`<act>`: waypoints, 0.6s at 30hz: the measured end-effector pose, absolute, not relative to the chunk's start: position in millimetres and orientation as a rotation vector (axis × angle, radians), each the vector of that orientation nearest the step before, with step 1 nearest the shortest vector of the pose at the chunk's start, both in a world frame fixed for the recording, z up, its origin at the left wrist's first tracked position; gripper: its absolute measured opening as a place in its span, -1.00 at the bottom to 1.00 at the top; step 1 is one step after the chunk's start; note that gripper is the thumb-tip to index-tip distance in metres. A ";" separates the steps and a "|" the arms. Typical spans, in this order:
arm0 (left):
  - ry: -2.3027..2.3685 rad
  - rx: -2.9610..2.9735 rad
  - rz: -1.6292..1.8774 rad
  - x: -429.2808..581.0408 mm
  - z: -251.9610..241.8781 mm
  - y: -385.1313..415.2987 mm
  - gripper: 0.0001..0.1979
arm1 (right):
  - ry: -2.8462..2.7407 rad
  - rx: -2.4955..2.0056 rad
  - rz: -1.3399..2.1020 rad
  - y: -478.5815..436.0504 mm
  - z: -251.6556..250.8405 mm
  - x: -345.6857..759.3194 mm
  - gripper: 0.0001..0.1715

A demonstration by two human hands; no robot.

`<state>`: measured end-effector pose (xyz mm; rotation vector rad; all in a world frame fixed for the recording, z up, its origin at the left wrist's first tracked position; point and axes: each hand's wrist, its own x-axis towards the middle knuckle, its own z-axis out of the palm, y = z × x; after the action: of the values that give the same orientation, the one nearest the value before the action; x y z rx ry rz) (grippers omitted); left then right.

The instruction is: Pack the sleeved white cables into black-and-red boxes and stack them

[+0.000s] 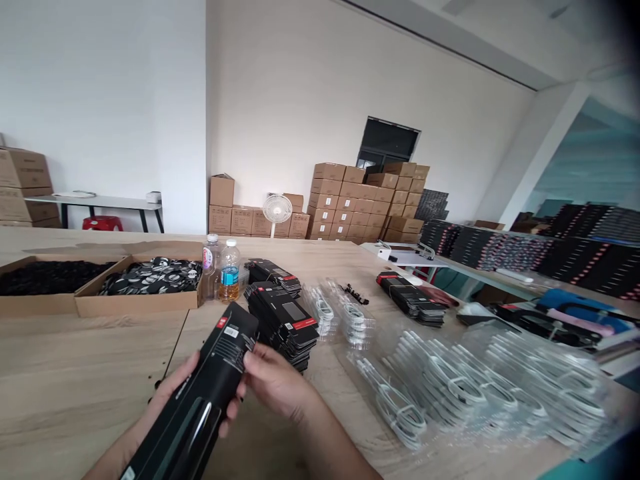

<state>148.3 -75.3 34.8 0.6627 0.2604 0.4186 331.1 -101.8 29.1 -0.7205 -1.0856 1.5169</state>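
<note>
A long black packaging box with a red tag and white labels lies across both my hands above the wooden table. My left hand cradles it from below with fingers curled round its side. Gripping the box's upper right edge, my right hand has its fingers closed on it. Just beyond the box sits a stack of flat black packaging cards. To the right lie clear plastic trays holding white cables.
Two open cardboard boxes of black parts stand at the left, with two bottles beside them. More black packages and clear trays cover the right. Stacked cartons and a small fan line the back wall.
</note>
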 end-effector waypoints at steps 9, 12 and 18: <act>0.812 1.558 0.781 157.0 47.9 -83.5 -0.64 | -0.857 -0.864 1.183 -91.1 27.8 334.2 -0.55; 0.771 1.533 0.727 153.3 46.6 -73.7 -0.67 | -0.936 -0.950 1.198 -91.9 26.6 330.4 -0.51; 0.934 1.018 0.898 135.9 49.4 -58.6 -0.65 | -1.067 -0.913 1.507 -104.3 12.9 305.0 -0.44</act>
<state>135.9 -58.6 49.4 1.0178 0.9338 0.8983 305.0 -104.3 12.9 -0.9134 -1.0667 1.5070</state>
